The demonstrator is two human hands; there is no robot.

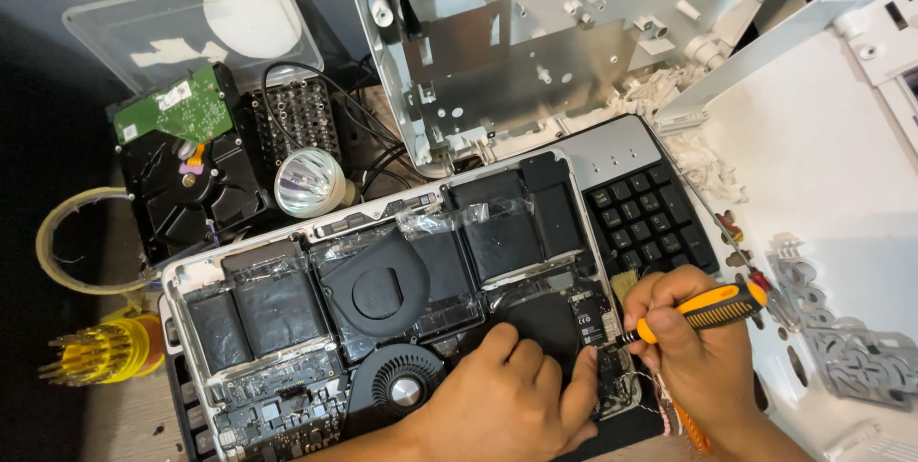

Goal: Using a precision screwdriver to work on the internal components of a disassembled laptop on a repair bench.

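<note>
The right hand point(693, 342) closes its grip on a ribbed yellow-black screwdriver point(703, 309), tip at the opened laptop's point(382, 299) matte circuit board; beside it, the left hand point(507, 390) rests flat, holding nothing.

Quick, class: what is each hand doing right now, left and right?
Left hand: empty, pressed flat on the opened laptop.
Right hand: closed around an orange-and-black screwdriver, tip at the laptop's board.

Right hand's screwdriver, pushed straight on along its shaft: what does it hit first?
The right hand aims the screwdriver down and left; its tip is already about on the circuit board beside the left hand's fingers. The board comes first, though depth is unclear.
</note>
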